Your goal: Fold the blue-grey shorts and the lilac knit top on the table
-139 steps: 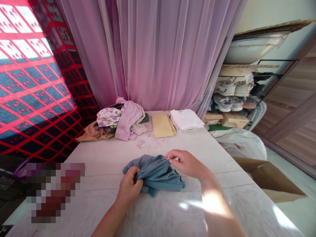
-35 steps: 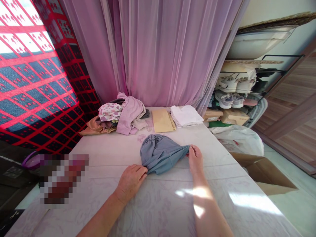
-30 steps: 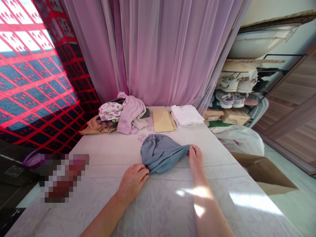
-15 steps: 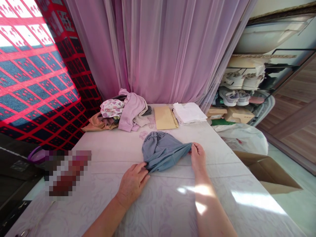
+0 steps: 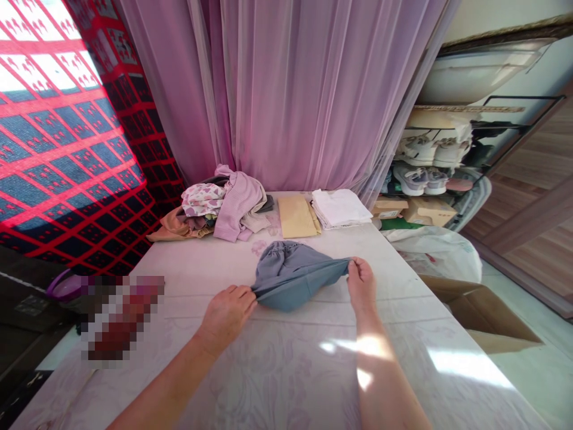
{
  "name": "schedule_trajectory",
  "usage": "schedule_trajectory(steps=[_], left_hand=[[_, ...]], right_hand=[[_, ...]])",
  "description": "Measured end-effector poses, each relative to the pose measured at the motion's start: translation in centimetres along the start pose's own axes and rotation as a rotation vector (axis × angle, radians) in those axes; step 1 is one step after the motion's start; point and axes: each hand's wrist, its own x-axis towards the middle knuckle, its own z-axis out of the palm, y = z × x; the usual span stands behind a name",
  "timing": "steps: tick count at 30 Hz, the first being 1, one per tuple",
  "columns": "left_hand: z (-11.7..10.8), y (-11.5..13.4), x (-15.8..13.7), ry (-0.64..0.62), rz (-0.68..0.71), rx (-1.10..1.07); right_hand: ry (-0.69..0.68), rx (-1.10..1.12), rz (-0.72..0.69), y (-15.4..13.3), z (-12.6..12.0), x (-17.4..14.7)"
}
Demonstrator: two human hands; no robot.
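A blue-grey garment [image 5: 295, 275] with a gathered, elastic-looking edge lies bunched on the table [image 5: 286, 370]; its exact kind I cannot make out. My left hand [image 5: 230, 310] pinches its left corner. At the opposite corner, the fingers of my right hand [image 5: 362, 280] are closed on the cloth. Between the two hands the near edge is pulled taut. Behind the garment lie a folded tan cloth [image 5: 293, 216] and a folded white stack [image 5: 341, 208]. A loose heap of clothes [image 5: 242, 200] sits to their left.
Purple curtains [image 5: 277, 89] hang along the table's far side. Right of the table stand an open cardboard box [image 5: 492, 313], a white plastic bag [image 5: 441, 251] and a rack with shoes [image 5: 418, 179]. A pixelated patch covers something at the table's left edge.
My left hand has moved left and slightly up with its corner of the garment. The near edge is now stretched wider and straighter. My right hand keeps its hold.
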Motion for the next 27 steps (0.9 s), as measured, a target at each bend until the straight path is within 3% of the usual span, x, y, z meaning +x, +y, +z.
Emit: schedule_trajectory(steps=[5, 8, 12, 15, 20, 23, 27], left_hand=[[-4.5, -4.8, 1.2, 0.166, -0.017, 0.106], [-7.1, -6.4, 2.1, 0.267, 0.046, 0.243], [-7.2, -6.4, 1.9, 0.333, 0.131, 0.374], [-4.1, -5.2, 0.8, 0.239, 0.149, 0.332], [1.0, -1.7, -0.8, -0.003, 0.110, 0.178], [1.1, 0.2, -0.8, -0.082, 0.114, 0.050], [-0.5, 1.7, 0.7, -0.159, 0.053, -0.128]], right_hand=[[0.026, -0.199, -0.173, -4.1, -0.4, 1.8], [0.010, -0.233, -0.304, -7.6, -0.2, 3.6], [0.035, -0.225, -0.398, -10.3, -0.4, 4.3], [0.004, -0.241, -0.330, -8.8, -0.5, 2.7], [-0.083, -0.275, -0.132, -2.6, -0.6, -1.0], [-0.105, -0.281, -0.084, -0.6, -0.8, -1.8], [-0.106, -0.277, -0.080, -0.1, -0.8, -1.8]])
